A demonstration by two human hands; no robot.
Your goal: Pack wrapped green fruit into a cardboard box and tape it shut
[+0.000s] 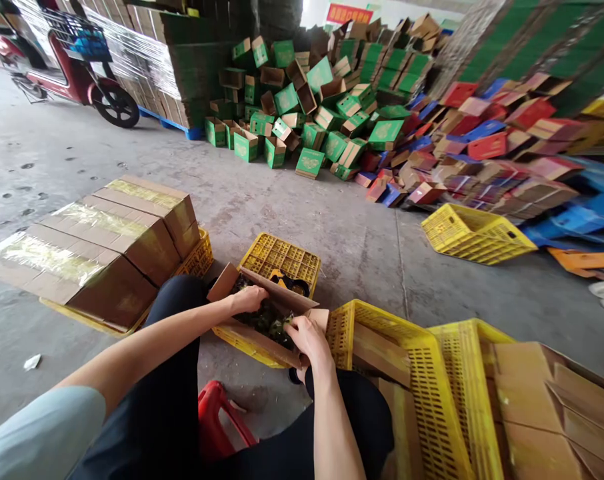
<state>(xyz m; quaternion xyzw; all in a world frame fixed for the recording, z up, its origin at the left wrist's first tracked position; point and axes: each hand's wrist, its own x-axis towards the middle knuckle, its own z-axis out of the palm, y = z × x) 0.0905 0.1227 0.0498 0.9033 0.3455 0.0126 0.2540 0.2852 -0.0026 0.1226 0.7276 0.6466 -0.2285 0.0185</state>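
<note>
An open cardboard box (pixel 259 341) stands between my knees on an upturned yellow crate (pixel 277 252). Dark items in shiny clear wrapping (pixel 268 319) fill it; their kind is too small to tell. My left hand (pixel 249 299) reaches over the box's left part, fingers curled down at the contents, their tips hidden. My right hand (pixel 308 339) is at the right end, with thumb and fingers closed at a greenish shiny bit among the contents. A yellow and black tape dispenser (pixel 288 283) lies on the crate just behind the box.
Taped cartons (pixel 117 230) sit on a yellow crate at left. More yellow crates (pixel 429 373) holding cardboard boxes stand at right. A red stool (pixel 217 417) is beneath me. Piled green boxes (pixel 309 162), red and blue boxes (pixel 487 145) and a scooter (pixel 77 80) are farther back.
</note>
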